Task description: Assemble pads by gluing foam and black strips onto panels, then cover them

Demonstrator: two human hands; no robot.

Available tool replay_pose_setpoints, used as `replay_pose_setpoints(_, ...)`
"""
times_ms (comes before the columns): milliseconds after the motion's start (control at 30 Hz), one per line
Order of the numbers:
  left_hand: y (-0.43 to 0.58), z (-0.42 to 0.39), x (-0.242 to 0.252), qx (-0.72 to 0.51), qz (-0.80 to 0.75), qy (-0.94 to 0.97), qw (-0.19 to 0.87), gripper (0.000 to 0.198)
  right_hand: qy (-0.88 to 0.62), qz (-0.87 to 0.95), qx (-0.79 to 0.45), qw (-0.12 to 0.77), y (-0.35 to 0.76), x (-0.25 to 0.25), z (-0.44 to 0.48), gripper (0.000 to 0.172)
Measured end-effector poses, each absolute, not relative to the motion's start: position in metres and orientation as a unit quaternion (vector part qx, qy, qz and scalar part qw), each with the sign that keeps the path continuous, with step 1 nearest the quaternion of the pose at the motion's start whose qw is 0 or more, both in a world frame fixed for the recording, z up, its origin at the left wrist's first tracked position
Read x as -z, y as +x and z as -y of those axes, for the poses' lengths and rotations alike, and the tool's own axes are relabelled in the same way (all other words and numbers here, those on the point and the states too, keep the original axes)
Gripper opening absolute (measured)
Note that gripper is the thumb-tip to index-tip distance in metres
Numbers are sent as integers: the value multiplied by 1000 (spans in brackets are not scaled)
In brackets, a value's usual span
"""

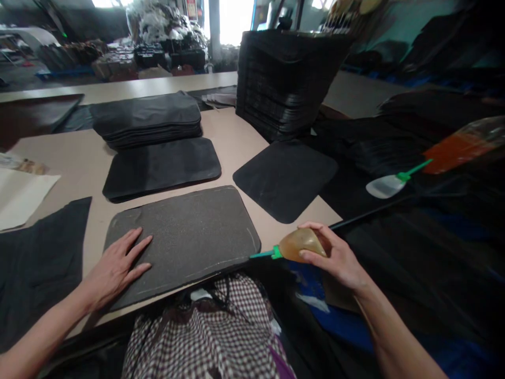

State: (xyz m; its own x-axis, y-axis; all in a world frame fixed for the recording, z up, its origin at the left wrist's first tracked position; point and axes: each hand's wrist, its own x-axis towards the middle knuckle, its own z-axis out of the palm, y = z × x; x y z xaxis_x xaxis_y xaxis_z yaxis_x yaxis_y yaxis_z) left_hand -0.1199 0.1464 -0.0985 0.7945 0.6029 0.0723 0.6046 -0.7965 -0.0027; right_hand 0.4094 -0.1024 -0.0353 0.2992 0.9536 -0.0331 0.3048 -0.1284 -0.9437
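A dark grey rectangular panel point(185, 231) with rounded corners lies at the table's front edge, pale lines running along its borders. My left hand point(122, 263) rests flat on its left end, fingers spread. In my right hand point(335, 252) is a squeeze bottle point(298, 245) of amber liquid, tilted on its side. Its green nozzle points left, and the thin tip is at the panel's lower right corner. I cannot tell whether liquid is coming out.
Behind the panel are a black panel point(161, 167) and a stack of black sheets point(148, 116). A black square piece point(284, 179) lies right, before a tall black stack point(284, 79). Another squeeze bottle point(384, 186) and an orange-filled bottle point(457, 147) lie at far right. Dark cloth point(43, 247) covers the left.
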Motion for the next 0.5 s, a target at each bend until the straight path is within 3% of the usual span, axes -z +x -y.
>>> replay_pose_setpoints(233,-121,-145,100,29,318,-947,35,71,-717,433,-296,460,435,43,110,62)
replay_pose_setpoints(433,-119,-143,100,40,328,-943,32,68,-668,236,-268,653,468,57,110,52)
replay_pose_setpoints(500,-114,-137,93,39,345,-937,29,65,-664,257,-240,660,473,62,103,47)
